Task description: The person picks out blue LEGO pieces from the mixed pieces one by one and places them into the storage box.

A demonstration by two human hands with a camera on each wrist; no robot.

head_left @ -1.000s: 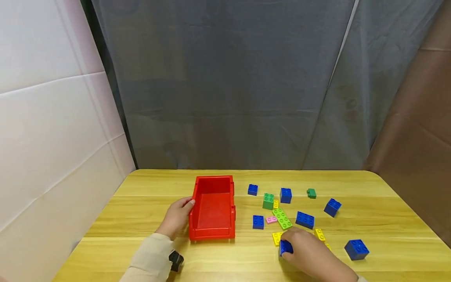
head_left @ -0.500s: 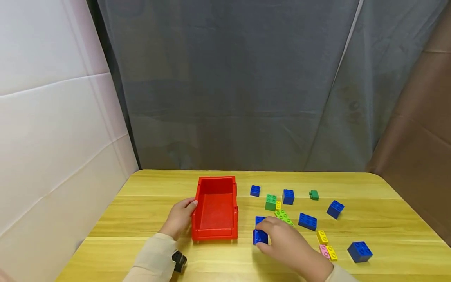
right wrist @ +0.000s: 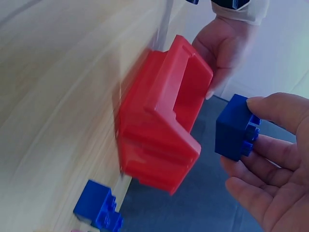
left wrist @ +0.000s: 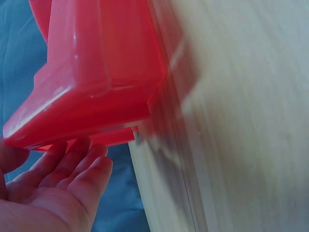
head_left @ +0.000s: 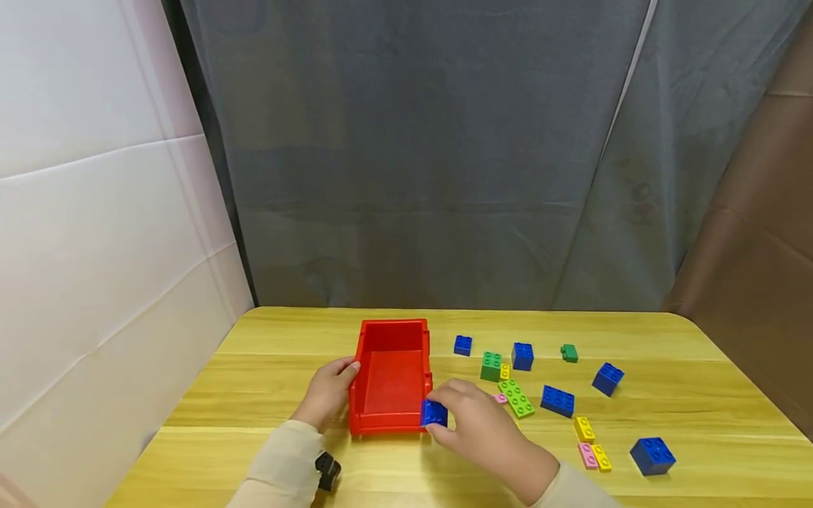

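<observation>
My left hand (head_left: pixel 327 391) grips the left wall of a red plastic bin (head_left: pixel 390 423), thumb over the rim. In the left wrist view the fingers (left wrist: pixel 89 166) lie along the outside of the bin (left wrist: pixel 111 53). Between thumb and fingers, my right hand (head_left: pixel 479 423) pinches a blue toy brick (head_left: pixel 435 413), which overlaps the bin's front right corner in the head view. The right wrist view shows this blue brick (right wrist: pixel 234 128) raised above the tabletop, apart from the bin (right wrist: pixel 159 116). The visible floor of the bin bears no bricks.
Right of the bin lie several loose bricks: blue bricks (head_left: pixel 557 400), a lime brick (head_left: pixel 516 398), a green brick (head_left: pixel 491 366), yellow and pink ones (head_left: pixel 587 455). A blue brick (head_left: pixel 653 456) sits farthest right. Behind the table (head_left: pixel 286 331) hangs a grey curtain (head_left: pixel 406 155).
My right hand has lifted the blue brick from the front of the brick group and carried it left to the bin's edge. The left hand keeps its grip on the bin.
</observation>
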